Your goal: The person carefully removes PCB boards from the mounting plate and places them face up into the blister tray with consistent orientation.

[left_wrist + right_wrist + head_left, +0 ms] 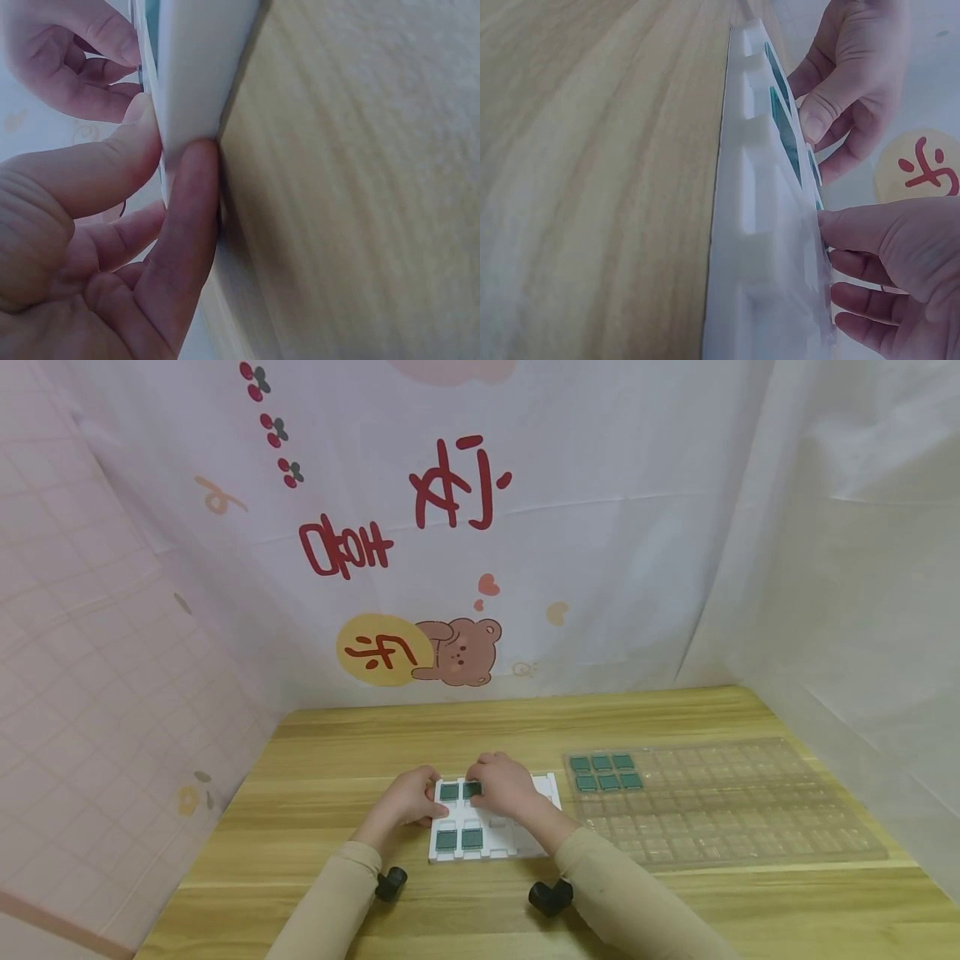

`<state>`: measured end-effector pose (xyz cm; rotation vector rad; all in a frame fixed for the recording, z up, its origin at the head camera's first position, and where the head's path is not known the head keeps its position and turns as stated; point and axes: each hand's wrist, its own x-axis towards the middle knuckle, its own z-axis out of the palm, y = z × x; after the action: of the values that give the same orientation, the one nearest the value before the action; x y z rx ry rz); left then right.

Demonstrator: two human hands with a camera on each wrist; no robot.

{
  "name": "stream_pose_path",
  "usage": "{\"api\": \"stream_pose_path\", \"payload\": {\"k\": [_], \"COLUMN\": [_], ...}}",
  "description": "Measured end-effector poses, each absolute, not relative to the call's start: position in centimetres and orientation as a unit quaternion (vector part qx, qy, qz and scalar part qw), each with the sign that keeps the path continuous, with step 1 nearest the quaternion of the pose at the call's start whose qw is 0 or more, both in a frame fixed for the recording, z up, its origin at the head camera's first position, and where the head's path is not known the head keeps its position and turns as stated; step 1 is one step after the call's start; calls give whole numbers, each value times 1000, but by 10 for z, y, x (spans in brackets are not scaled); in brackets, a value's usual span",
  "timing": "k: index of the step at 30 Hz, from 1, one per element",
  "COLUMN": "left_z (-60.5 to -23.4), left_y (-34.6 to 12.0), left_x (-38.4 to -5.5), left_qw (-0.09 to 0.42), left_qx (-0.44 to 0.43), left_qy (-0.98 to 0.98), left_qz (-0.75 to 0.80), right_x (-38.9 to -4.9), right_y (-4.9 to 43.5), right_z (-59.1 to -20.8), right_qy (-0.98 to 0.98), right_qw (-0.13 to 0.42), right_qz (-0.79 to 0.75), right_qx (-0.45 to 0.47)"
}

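A white pocketed tray (454, 816) lies on the table, with green square circuit chips (446, 840) in its left pockets. At its left edge my left hand (408, 797) grips the tray; the left wrist view shows the thumb above and a finger (191, 202) against the side wall. Over the tray's far row, my right hand (506, 787) pinches a green chip (470, 790) at the second pocket, partly covered by its fingers. Seen from the right wrist, the thumb (855, 227) reaches down at the tray surface, the other fingers bent beside it.
Right of the white tray lies a large clear pocketed tray (720, 810), with several green chips (606, 772) in its far left corner. The wooden table (360, 739) meets a printed white cloth (600, 568) at the back. Cloth also hangs at both sides.
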<state>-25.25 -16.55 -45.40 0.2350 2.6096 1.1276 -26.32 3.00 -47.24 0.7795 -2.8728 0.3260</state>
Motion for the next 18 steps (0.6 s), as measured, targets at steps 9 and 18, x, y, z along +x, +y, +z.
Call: {"api": "stream_pose_path", "payload": {"k": [9, 18], "left_z": [-453, -454], "left_y": [-166, -165], "left_x": [-252, -252], "left_qw": [141, 141], "left_qx": [84, 84], "left_qy": [910, 909], "left_qz": [381, 382], "right_x": [-264, -264], "right_y": [30, 30], "right_z": [-473, -472], "right_qy": [-953, -953], "right_qw": [86, 72], "right_qz": [110, 122], "right_qx": [270, 266]}}
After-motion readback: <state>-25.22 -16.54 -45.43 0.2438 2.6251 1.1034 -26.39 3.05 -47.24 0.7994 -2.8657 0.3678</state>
